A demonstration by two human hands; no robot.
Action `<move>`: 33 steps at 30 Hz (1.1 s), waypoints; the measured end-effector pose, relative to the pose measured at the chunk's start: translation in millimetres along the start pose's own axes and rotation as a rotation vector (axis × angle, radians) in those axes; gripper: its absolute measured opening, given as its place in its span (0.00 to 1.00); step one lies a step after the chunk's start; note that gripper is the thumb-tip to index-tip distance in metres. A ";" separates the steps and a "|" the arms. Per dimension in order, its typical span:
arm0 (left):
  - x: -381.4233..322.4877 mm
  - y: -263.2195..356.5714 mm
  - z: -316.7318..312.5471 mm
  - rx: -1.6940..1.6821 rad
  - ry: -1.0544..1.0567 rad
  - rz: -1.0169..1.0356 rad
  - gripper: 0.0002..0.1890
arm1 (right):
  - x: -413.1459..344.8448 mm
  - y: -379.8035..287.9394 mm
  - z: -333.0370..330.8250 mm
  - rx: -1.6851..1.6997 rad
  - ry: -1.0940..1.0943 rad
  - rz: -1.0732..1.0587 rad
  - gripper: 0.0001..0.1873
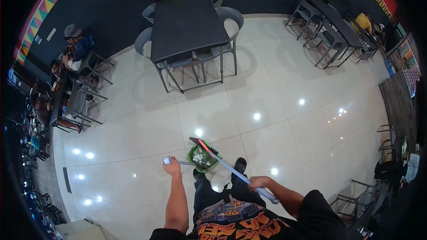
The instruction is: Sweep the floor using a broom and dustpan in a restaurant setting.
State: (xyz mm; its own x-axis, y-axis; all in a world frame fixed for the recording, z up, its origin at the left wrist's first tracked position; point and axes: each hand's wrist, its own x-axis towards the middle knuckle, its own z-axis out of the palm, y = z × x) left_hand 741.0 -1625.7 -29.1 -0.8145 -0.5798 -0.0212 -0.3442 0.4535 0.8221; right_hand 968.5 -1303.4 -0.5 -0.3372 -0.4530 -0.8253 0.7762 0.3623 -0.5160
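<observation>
Near my feet on the tiled floor stands a green long-handled dustpan (191,156) holding crumpled white litter. My left hand (172,166) is closed around the top of its handle, in front and to the left of me. A broom (230,167) with a pale blue handle and a red head slants across the view. My right hand (259,183) grips its handle near the upper end. The broom's dark bristles lie over the far edge of the dustpan; whether they touch it I cannot tell.
A dark table (186,26) with grey chairs stands ahead, condiments at its far end. Another table (337,21) with chairs is at the upper right. At the left, a person (83,48) in a hat sits at a table. A box (80,230) stands at the lower left.
</observation>
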 end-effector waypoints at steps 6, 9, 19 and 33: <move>45.6 -11.7 -37.2 -0.249 -0.087 -0.046 0.03 | -84.7 -63.3 44.6 -0.018 0.262 0.128 0.09; 77.9 -25.2 -60.2 -0.400 -0.125 -0.087 0.04 | -44.9 -83.5 52.0 -0.040 0.453 0.182 0.11; 155.1 -25.8 -44.8 -0.416 -0.016 -0.076 0.03 | 173.8 -226.9 7.1 -0.073 0.725 0.263 0.13; 203.2 7.0 -26.1 -0.217 0.004 -0.213 0.02 | 48.5 -203.9 47.9 -0.452 0.471 0.192 0.11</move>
State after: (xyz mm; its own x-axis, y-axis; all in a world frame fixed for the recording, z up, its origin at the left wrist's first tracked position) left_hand 585.3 -1758.0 -12.7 -0.7326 -0.6491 -0.2046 -0.3993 0.1665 0.9016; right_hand 819.5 -1438.2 75.7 -0.4914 0.0190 -0.8707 0.5808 0.7522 -0.3113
